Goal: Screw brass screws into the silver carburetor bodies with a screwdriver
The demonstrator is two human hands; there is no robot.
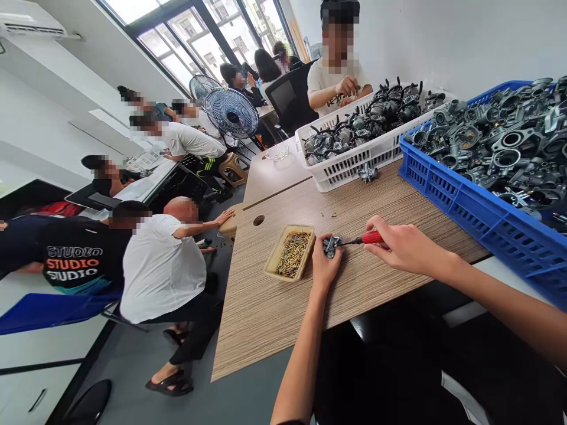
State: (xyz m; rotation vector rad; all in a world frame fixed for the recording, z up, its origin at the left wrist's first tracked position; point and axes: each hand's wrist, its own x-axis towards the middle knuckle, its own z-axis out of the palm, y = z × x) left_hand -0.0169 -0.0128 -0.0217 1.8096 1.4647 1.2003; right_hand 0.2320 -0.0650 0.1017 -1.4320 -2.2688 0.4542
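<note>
My left hand (325, 264) is closed around a small dark metal part (330, 245) and holds it down on the wooden table (283, 307). In my right hand (401, 246) is a red-handled screwdriver (370, 238), gripped tight, with its tip at the metal part. Just left of my left hand sits a shallow beige tray (271, 261) filled with several small brass screws.
A blue crate (469, 203) of grey metal castings stands at the right. A white basket (349, 165) of dark parts stands behind, with a loose part (367, 173) beside it. A person (336, 74) works across the table. Other people sit at the left, near two fans (231, 112).
</note>
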